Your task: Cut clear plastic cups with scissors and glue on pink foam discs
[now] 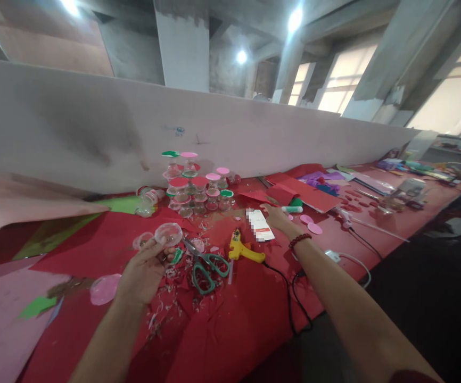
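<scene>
My left hand (pixel 145 271) is closed round a small clear plastic cup (pixel 169 233), held just above the red paper on the table (pixel 230 324). My right hand (pixel 278 217) reaches forward and rests its fingers on the far edge of a phone (pixel 260 225) lying flat; the wrist wears a dark bead bracelet. Between my hands lie green-handled scissors (pixel 206 265) and a yellow glue gun (pixel 243 250) with a black cord. Behind them stands a stack of clear cups (pixel 196 186) capped with pink, red and green discs.
Paper scraps litter the red sheet near the scissors. A pink disc (pixel 105 289) lies to the left, pink and green sheets further left. Red and purple paper, pink circles (pixel 312 224) and tools spread along the right. A white partition wall (pixel 95 122) backs the table.
</scene>
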Motion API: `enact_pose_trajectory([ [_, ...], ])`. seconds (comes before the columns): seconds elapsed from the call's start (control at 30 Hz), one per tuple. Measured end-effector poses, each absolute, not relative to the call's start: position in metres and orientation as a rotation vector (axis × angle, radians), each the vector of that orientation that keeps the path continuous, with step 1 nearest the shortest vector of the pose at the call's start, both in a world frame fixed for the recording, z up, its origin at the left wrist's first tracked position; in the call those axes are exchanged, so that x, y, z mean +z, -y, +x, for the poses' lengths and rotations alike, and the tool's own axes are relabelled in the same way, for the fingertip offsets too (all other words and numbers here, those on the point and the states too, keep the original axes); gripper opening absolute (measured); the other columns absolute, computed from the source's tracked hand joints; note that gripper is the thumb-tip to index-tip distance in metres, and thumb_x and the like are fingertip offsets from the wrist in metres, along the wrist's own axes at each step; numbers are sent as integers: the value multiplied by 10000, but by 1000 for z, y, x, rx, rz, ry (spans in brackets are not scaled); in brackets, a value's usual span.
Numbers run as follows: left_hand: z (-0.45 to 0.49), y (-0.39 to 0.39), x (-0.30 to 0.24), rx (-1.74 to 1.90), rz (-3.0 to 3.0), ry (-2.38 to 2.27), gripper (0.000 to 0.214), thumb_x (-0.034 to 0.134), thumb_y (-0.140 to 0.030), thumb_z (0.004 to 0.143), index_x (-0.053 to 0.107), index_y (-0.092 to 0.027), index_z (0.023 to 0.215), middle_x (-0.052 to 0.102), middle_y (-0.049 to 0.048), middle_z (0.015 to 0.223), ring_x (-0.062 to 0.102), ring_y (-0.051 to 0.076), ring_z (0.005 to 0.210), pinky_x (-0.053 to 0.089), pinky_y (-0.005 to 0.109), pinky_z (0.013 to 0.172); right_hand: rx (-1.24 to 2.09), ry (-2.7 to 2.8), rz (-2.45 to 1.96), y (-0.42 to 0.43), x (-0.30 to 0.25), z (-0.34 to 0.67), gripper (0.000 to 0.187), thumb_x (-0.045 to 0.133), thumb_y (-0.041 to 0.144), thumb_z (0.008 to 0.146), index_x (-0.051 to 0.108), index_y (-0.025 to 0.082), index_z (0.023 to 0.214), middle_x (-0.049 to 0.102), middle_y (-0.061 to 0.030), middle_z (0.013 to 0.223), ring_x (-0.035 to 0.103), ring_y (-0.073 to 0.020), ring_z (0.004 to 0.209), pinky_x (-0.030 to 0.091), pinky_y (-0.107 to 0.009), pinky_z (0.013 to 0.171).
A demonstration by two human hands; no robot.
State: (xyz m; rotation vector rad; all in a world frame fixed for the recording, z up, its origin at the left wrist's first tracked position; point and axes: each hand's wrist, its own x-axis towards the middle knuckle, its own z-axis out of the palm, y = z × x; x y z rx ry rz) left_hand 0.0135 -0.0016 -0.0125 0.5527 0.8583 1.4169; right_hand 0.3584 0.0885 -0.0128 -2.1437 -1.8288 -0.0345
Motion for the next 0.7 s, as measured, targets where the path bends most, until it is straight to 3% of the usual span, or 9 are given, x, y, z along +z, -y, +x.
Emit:
enact_pose_trajectory([
  [0.07, 14, 2, -12, 1405, 553, -862, 86, 636, -95, 698, 628, -135, 773, 634, 18, 732, 591, 107, 587, 518, 204, 521, 27, 1909, -2070, -80, 2, 349, 453, 471, -37, 738, 612, 72, 1155, 688, -165, 918, 634, -182, 840, 380, -281, 715],
  [0.17, 15, 3, -10, 1386, 570, -869, 88, 662, -100, 676, 612, -145, 732, 634, 11, 714, 587, 102, 579, 508, 194, 507, 78, 2014, -1920, -55, 19, 313, 372, 407, 37, 833, 640, 116, 1112, 686, -140, 987, 630, -175, 892, 402, -256, 728],
  [0.27, 16, 4, -8, 1378, 589, -891, 122, 678, -89, 646, 622, -147, 737, 639, 4, 707, 580, 92, 564, 497, 184, 502, 215, 2195, -1742, -20, 17, 258, 194, 518, 232, 856, 710, 210, 844, 702, -39, 755, 628, -146, 675, 416, -230, 618],
  [0.33, 16, 5, -7, 1393, 594, -912, 148, 683, -75, 627, 627, -150, 741, 639, -9, 703, 585, 87, 564, 496, 180, 512, 283, 2300, -1663, 1, 6, 222, 262, 566, 376, 827, 688, 202, 675, 677, -38, 642, 612, -166, 597, 416, -254, 575],
  [0.4, 16, 5, -7, 1421, 590, -925, 158, 684, -63, 616, 621, -154, 728, 637, -21, 704, 597, 89, 577, 498, 179, 520, 287, 2389, -1599, 15, -8, 198, 251, 600, 416, 789, 686, 180, 787, 698, -80, 761, 640, -208, 683, 430, -277, 587],
  [0.5, 14, 4, -7, 1454, 596, -922, 160, 672, -64, 635, 618, -159, 752, 643, -23, 729, 603, 91, 594, 502, 182, 536, 324, 2433, -1650, 21, -24, 183, 273, 597, 314, 771, 637, 149, 984, 681, -133, 943, 651, -234, 786, 452, -289, 612],
  [0.7, 11, 4, -6, 1457, 598, -912, 95, 621, -81, 700, 615, -157, 757, 640, -1, 746, 588, 92, 598, 509, 179, 555, 383, 2351, -1661, 19, -28, 193, 337, 591, 308, 796, 572, 169, 1102, 626, -124, 1052, 609, -264, 930, 464, -356, 761],
])
